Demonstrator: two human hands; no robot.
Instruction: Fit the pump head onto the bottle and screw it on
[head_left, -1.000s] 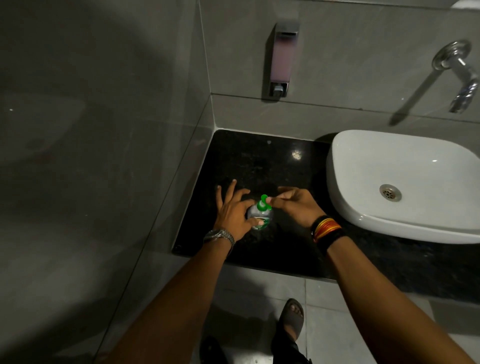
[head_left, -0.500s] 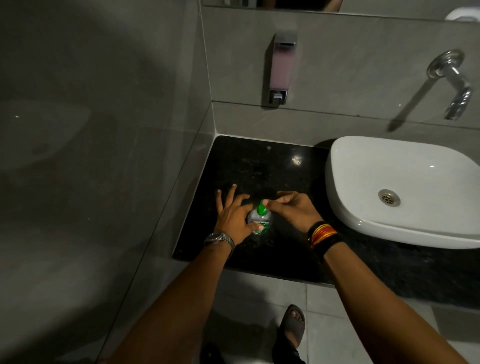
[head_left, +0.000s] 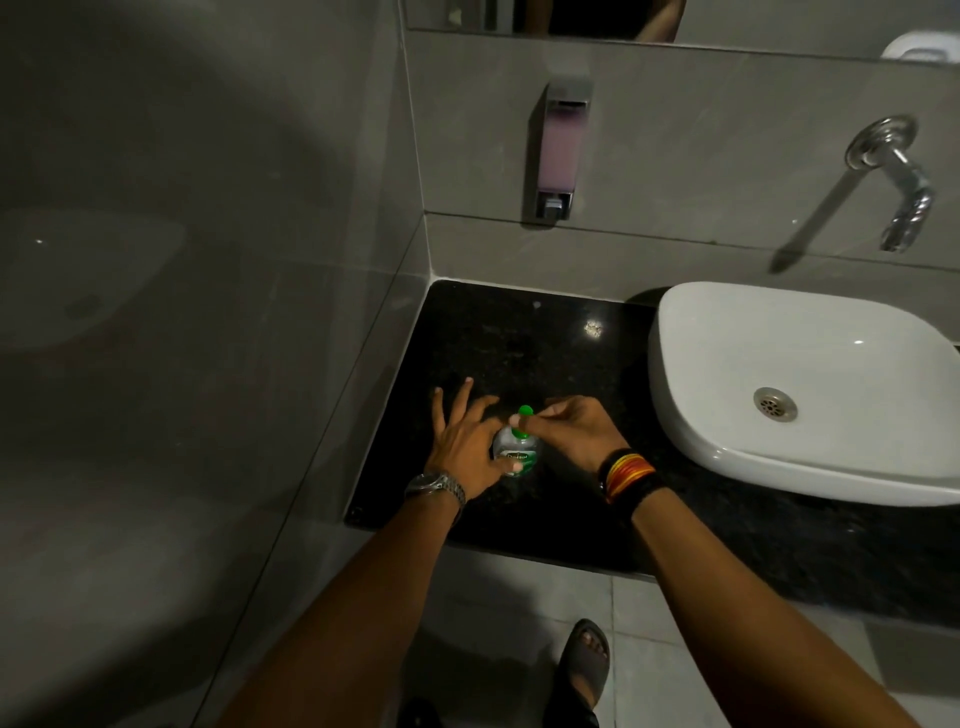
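A small clear bottle (head_left: 517, 451) with a green label stands upright on the black granite counter (head_left: 524, 343). A green pump head (head_left: 523, 415) sits on its neck. My left hand (head_left: 465, 441) holds the bottle's left side with thumb and forefinger, the other fingers spread out over the counter. My right hand (head_left: 574, 428) pinches the green pump head from the right with its fingertips. The bottle's neck is hidden behind the fingers.
A white basin (head_left: 800, 389) sits on the counter close to my right hand. A wall-mounted soap dispenser (head_left: 558, 150) and a chrome tap (head_left: 896, 176) hang on the back wall. A tiled wall bounds the counter on the left. My sandalled foot (head_left: 584, 660) shows below.
The view has tilted slightly, so the hands and bottle sit lower in frame. My right fingers have shifted a little on the pump head. The bottle stays in the same spot.
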